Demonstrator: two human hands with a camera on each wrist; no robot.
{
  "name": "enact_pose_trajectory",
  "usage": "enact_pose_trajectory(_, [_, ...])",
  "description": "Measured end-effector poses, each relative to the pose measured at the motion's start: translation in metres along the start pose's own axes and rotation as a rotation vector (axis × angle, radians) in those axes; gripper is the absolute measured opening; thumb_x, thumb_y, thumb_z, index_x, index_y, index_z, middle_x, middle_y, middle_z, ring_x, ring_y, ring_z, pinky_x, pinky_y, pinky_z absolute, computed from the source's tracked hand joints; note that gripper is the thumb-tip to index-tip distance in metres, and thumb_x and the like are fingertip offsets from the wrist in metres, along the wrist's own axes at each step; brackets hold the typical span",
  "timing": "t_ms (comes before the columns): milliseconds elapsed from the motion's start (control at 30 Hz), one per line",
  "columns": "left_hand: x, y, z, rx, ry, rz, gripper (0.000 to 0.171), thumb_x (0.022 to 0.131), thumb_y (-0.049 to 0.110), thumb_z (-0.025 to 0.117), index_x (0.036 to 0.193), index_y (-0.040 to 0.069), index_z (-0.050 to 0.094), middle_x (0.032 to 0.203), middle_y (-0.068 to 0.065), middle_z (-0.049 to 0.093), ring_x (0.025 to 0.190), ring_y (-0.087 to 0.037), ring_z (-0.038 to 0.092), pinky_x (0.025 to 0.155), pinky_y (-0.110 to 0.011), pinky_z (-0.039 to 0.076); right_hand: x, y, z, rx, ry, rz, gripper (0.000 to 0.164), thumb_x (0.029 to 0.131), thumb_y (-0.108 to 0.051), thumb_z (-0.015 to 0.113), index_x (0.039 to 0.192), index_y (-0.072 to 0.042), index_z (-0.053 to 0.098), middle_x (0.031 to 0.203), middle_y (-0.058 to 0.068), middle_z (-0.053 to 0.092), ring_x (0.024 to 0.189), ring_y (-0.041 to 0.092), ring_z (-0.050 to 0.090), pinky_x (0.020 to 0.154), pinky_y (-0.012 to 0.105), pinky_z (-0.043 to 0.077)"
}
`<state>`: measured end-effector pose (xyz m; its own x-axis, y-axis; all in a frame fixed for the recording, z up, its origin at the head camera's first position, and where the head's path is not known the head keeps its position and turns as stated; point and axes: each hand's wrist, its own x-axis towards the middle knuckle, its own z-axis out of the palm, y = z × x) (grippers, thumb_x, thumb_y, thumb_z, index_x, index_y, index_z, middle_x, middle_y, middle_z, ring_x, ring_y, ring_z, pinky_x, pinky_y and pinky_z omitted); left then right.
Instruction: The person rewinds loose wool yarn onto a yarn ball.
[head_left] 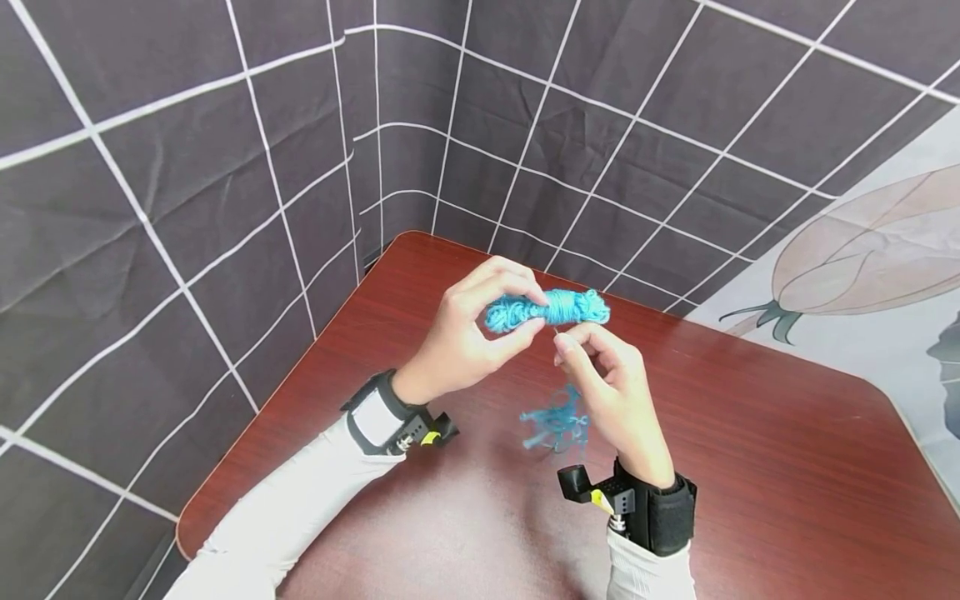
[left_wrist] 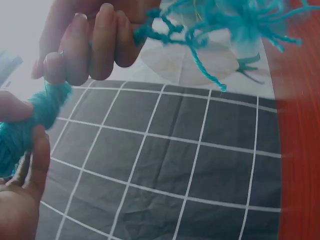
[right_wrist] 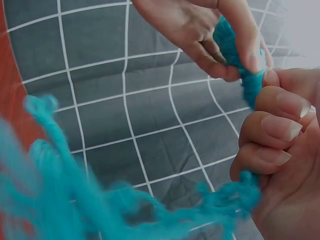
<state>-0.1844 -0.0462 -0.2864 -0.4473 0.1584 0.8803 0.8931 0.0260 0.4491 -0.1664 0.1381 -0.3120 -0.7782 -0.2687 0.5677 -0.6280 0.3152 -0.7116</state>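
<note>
A small skein of bright blue yarn (head_left: 573, 307), wound round its middle and looped at its ends, is held up above the table. My left hand (head_left: 468, 321) pinches it between thumb and fingers, as the left wrist view (left_wrist: 17, 135) of the skein also shows. Just below and to the right, my right hand (head_left: 611, 375) pinches a thin strand that runs up to the skein. Out of the curled fingers of the right hand (right_wrist: 275, 135) hangs a knotted blue yarn tassel (head_left: 555, 421) with frayed, loose ends. What lies inside the right palm is hidden.
The reddish-brown table (head_left: 750, 467) spreads beneath both hands. Dark grey cloth (head_left: 585, 142) with white grid lines stands behind and to the left. At the right is a white panel (head_left: 862, 242) with a plant drawing. Both wrists wear black camera straps (head_left: 660, 508).
</note>
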Motion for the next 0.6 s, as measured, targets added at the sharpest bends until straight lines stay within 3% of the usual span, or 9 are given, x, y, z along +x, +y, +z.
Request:
enact_pose_trajectory(133, [-0.001,0.0,-0.002,0.095,-0.073,-0.036,0.018,0.069,-0.007,0.068,0.087,-0.005,0.066,0.091,-0.017,0.058,0.087,-0.019,0.053,0.071,-0.031,0.051,0.0,0.0,-0.001,-0.007,0.002,-0.006,0.017,0.09,-0.003,0.055,0.074,-0.007,0.057,0.056,-0.001,0.044,0.045,0.01,0.036,0.039,0.026,0.031])
enact_pose_trajectory(233, [-0.002,-0.001,-0.005,0.087,-0.154,-0.075,0.017,0.069,-0.007,0.066,0.086,-0.003,0.066,0.089,-0.014,0.059,0.083,-0.016,0.053,0.067,-0.028,0.048,0.0,0.001,-0.001,-0.003,0.01,0.006,0.016,0.09,-0.005,0.055,0.074,-0.006,0.057,0.056,0.002,0.046,0.045,0.012,0.039,0.04,0.026,0.032])
enact_pose_trajectory(367, [-0.002,-0.002,-0.009,-0.05,-0.278,-0.129,0.014,0.069,-0.008,0.062,0.082,-0.002,0.064,0.085,-0.012,0.06,0.08,-0.016,0.052,0.063,-0.027,0.045,0.0,0.001,-0.003,0.001,0.037,0.025,0.015,0.089,-0.006,0.057,0.075,-0.001,0.058,0.057,0.007,0.049,0.047,0.014,0.043,0.041,0.025,0.034])
enact_pose_trajectory(500, [-0.002,-0.004,-0.012,-0.245,-0.41,-0.19,0.014,0.07,-0.012,0.058,0.08,-0.003,0.061,0.082,-0.013,0.059,0.078,-0.016,0.051,0.062,-0.027,0.045,-0.001,0.002,-0.004,0.005,0.033,0.011,0.014,0.087,-0.003,0.059,0.074,0.001,0.059,0.056,0.004,0.047,0.048,0.012,0.042,0.042,0.024,0.034])
enact_pose_trajectory(600, [-0.002,-0.005,-0.013,-0.353,-0.473,-0.213,0.014,0.072,-0.013,0.057,0.082,-0.004,0.06,0.083,-0.014,0.059,0.079,-0.015,0.052,0.063,-0.027,0.046,-0.001,0.002,-0.003,0.023,0.014,-0.008,0.012,0.086,0.0,0.059,0.075,-0.001,0.06,0.056,0.001,0.048,0.047,0.012,0.043,0.04,0.024,0.035])
